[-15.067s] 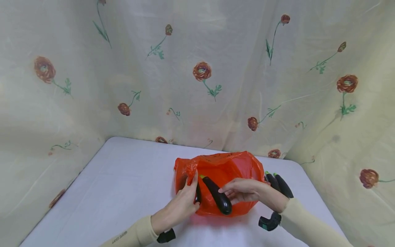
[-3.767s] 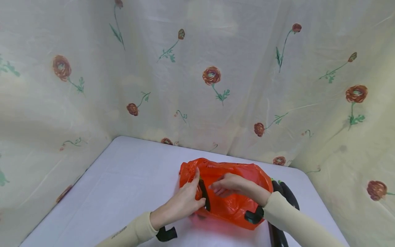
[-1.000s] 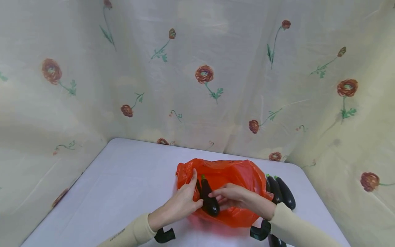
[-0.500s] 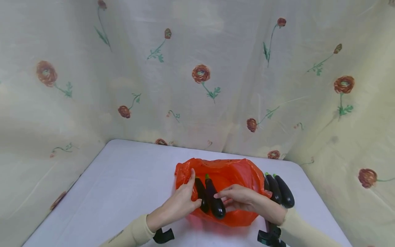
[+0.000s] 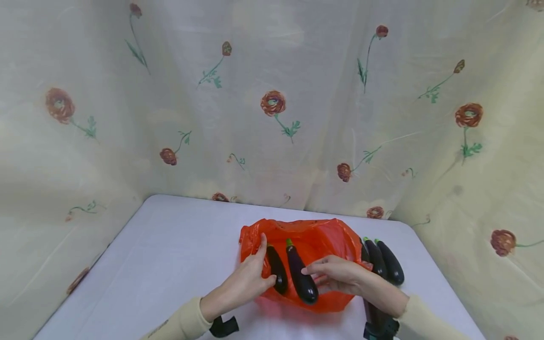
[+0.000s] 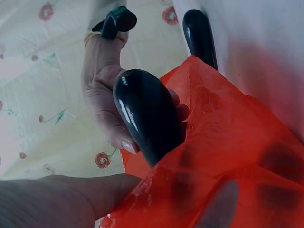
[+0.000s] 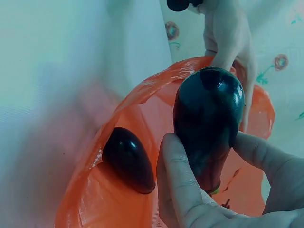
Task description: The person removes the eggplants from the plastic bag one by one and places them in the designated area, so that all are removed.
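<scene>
A red plastic bag (image 5: 335, 236) lies open-mouthed on the table. My left hand (image 5: 244, 283) grips its left rim, with thumb and fingers on either side of the plastic. My right hand (image 5: 340, 276) pinches a dark, glossy eggplant (image 5: 302, 278) between thumb and fingers over the bag's mouth. Its green stem end points into the bag, and its thick end faces me. In the right wrist view, the held eggplant (image 7: 209, 114) stands above a second eggplant (image 7: 128, 159) inside the bag. That second one lies beside my left hand in the head view.
Several more eggplants (image 5: 390, 264) lie on the white table (image 5: 178, 245) to the right of the bag, partly under my right forearm. A flowered curtain (image 5: 191, 94) hangs behind the table and along its sides.
My right hand held nothing inside the bag 3.8 seconds ago. It has since taken hold of an eggplant and drawn it rightward, away from the other one. My left hand keeps the rim.
</scene>
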Demonstrator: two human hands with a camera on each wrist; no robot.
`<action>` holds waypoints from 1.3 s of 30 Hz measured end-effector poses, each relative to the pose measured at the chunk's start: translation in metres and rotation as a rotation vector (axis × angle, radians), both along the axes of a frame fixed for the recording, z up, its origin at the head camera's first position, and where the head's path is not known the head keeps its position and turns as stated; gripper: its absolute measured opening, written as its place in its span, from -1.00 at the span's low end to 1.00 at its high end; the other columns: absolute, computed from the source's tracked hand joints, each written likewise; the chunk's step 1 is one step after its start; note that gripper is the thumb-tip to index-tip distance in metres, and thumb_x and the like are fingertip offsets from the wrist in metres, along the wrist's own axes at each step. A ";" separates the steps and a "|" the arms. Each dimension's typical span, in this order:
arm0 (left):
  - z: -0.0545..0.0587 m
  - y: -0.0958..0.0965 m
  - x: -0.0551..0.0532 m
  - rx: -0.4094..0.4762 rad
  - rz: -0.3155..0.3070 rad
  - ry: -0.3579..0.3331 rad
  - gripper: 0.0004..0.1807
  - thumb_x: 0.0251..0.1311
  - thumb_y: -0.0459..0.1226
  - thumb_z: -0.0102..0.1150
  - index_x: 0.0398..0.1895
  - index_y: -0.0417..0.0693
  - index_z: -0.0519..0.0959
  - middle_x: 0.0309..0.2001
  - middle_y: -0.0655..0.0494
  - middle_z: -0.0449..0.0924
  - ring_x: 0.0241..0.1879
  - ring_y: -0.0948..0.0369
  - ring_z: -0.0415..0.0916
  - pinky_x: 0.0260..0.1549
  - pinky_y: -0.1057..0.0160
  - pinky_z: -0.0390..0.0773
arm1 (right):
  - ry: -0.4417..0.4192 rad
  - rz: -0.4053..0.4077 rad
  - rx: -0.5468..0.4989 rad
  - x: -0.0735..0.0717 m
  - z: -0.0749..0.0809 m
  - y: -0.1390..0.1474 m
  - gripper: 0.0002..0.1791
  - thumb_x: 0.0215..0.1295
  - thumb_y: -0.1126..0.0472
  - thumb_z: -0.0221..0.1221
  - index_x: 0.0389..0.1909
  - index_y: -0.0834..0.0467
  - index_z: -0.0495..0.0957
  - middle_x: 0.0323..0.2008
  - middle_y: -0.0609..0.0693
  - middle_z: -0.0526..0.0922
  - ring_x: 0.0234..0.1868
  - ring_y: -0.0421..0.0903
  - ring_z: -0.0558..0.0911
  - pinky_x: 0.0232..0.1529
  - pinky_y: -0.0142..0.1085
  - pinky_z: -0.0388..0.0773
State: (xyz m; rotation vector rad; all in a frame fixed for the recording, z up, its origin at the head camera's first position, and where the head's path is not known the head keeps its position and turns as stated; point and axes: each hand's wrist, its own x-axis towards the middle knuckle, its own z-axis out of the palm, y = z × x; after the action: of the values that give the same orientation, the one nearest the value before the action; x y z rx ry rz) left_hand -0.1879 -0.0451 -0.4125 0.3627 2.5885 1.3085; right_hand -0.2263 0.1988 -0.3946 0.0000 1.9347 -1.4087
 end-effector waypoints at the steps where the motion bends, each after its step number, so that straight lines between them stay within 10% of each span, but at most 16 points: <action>1: 0.000 0.000 0.000 0.000 0.001 -0.001 0.13 0.14 -0.23 0.29 0.54 -0.07 -0.35 -0.67 0.11 0.33 -0.74 0.23 0.31 -0.67 0.34 0.49 | -0.001 0.003 -0.005 0.001 0.001 0.001 -0.58 0.33 0.09 0.16 0.06 0.31 0.58 -0.06 0.15 0.68 -0.15 0.00 0.71 -0.06 -0.13 0.65; 39: -0.004 0.003 -0.001 -0.002 -0.005 0.014 0.12 0.13 -0.26 0.30 0.54 -0.11 -0.31 -0.65 0.09 0.38 -0.73 0.23 0.36 -0.62 0.31 0.56 | 0.061 0.047 -0.121 0.028 0.028 0.048 -0.45 0.34 0.06 0.16 0.19 0.37 0.42 -0.14 0.03 0.71 -0.15 -0.05 0.70 0.02 -0.11 0.62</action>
State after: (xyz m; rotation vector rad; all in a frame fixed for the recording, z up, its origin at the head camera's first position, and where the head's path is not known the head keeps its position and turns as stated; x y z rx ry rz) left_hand -0.1891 -0.0421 -0.4167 0.3794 2.5981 1.3062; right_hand -0.1985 0.2473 -0.3663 -0.1459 1.8833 -1.5085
